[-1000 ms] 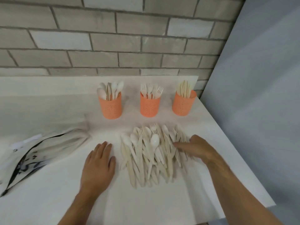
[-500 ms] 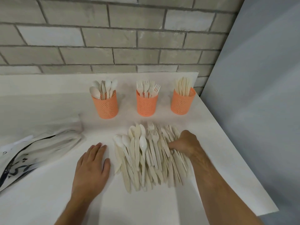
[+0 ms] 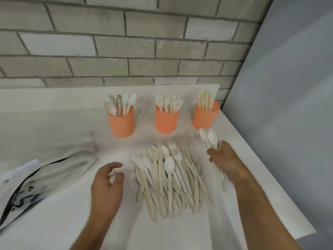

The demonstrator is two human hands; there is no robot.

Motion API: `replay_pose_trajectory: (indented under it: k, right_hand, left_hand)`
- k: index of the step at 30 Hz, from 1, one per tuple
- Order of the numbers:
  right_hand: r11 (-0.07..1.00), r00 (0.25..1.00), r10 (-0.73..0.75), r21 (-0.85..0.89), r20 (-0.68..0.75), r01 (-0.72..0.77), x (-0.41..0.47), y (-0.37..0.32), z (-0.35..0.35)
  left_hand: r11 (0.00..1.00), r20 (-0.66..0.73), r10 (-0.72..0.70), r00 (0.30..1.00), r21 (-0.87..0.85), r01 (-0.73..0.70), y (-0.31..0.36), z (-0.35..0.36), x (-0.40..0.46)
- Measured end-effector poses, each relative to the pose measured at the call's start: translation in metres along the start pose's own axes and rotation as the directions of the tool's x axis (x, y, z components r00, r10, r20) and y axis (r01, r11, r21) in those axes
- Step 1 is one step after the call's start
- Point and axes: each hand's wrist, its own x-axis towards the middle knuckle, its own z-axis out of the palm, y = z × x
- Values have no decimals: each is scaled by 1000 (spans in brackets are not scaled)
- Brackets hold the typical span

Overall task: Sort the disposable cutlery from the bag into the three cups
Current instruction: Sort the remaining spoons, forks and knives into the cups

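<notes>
While the right hand [image 3: 225,159] grips a small bunch of spoons [image 3: 211,138] just in front of the knife cup [image 3: 205,116], the spoon cup [image 3: 123,123] stands at the far left of the row; the fork cup [image 3: 167,121] is between them. The fingers of this hand are clenched around the handles, and the bowls point up and away; the left hand [image 3: 108,184] hovers near the pile [image 3: 171,181] with fingers loosely curled, grasping nothing that I can see. I judge the step is to carry the bunch to the spoon cup; it is better to pass above the forks, not through them; then lower the handles first, and release only when they are inside the rim. One piece in the bunch may not be a spoon, I cannot tell; check before dropping. The bag [image 3: 36,177] lies at the left.
</notes>
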Motion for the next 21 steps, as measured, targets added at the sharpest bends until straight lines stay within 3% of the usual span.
replay_pose_trajectory:
  k: [2,4,6,8,9,11,15,18,21]
  right_hand:
    - [996,997,-80,42,24,79,-13,-15,-2]
    - [981,981,-184,74,61,179,-30,-34,2]
    - [945,943,-314,134,109,299,-45,-50,12]
    - [909,903,-402,178,148,376,-57,-60,24]
    - [898,888,-433,163,154,409,-60,-63,30]
    - [868,856,-496,72,147,491,-60,-65,36]
    - [785,778,-578,-93,245,612,-50,-66,40]
    - [743,768,-532,-237,356,626,-41,-66,28]
    - [775,733,-466,-171,495,608,-33,-71,12]
  left_hand:
    - [987,34,63,997,-147,-58,45,6,-13]
    - [957,230,49,972,-290,20,83,26,-26]
    - [913,523,-29,852,-333,236,109,49,-31]
    - [806,696,-46,717,-398,438,122,69,-32]
    - [741,720,-40,693,-444,504,126,75,-30]
    - [650,698,-56,714,-517,556,129,83,-25]
    - [646,648,-23,761,-571,506,129,86,-12]
    - [640,619,-29,784,-591,491,127,89,-1]
    - [590,589,-13,808,-648,481,127,90,7]
